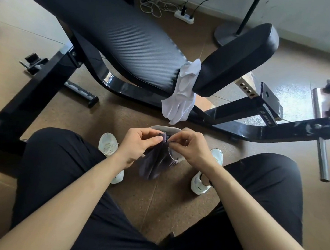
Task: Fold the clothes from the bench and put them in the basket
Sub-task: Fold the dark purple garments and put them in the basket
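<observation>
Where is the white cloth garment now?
Head view, near centre: the white cloth garment hangs from the gap between two cushions of the black padded bench.

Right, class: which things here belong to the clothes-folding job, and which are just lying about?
Belong to the job:
dark garment, pinched by left hand and right hand; white garment hanging off the bench; basket, only its rim showing behind the hands.

Just lying about:
power strip; white cable; round stand base.
</observation>
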`<state>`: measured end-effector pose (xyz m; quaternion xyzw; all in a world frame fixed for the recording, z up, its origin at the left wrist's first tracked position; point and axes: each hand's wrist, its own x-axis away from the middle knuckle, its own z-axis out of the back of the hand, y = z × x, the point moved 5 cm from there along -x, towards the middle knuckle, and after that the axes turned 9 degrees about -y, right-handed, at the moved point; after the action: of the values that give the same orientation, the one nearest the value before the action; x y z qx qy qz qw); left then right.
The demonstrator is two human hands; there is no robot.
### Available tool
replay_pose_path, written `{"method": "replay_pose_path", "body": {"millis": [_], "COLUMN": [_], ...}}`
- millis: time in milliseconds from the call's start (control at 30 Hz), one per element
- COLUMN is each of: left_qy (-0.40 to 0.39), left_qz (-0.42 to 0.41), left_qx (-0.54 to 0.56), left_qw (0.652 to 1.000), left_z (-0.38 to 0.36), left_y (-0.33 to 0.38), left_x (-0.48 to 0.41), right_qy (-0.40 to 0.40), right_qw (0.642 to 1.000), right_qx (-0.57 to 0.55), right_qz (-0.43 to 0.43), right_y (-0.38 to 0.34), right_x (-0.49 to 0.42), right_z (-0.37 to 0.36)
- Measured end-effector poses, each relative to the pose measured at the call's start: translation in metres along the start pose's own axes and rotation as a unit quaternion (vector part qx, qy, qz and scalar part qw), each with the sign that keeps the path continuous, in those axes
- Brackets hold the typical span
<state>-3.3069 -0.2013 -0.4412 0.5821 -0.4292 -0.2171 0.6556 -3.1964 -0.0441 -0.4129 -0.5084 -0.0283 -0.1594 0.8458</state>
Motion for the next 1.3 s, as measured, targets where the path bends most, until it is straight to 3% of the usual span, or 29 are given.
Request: {"method": "replay_pose_path", "body": {"millis": [367,700,967,1167,1300], "left_qy": [0.003,-0.028,-0.052,-0.037,-0.014], "left_qz": [-0.015,-0.023,-0.028,-0.021,-0.039], "left_qx": [-0.005,-0.014,-0.044,-0.054,-0.097], "left_qw": [1.000,0.999,0.997,0.998,0.994], "left_z": [-0.006,-0.008,-0.015,-0.009,-0.003], "left_y": [0.003,0.001,0.012,0.009,0.009], "left_x": [-0.001,0.000,0.005,0.002,0.001], "right_qy": [-0.015,0.028,0.065,0.053,0.000], "right_qw": [1.000,0.999,0.997,0.998,0.999], "right_qx": [0.013,-0.015,0.028,0.030,0.032], "right_qz": [0.016,0.006,0.002,0.005,-0.011], "right_y": [-0.009,-0.011,-0.011,-0.011,-0.004], "right_x": [0.000,0.001,0.002,0.002,0.001], "right_z": [-0.003,-0.001,-0.003,-0.006,-0.006]}}
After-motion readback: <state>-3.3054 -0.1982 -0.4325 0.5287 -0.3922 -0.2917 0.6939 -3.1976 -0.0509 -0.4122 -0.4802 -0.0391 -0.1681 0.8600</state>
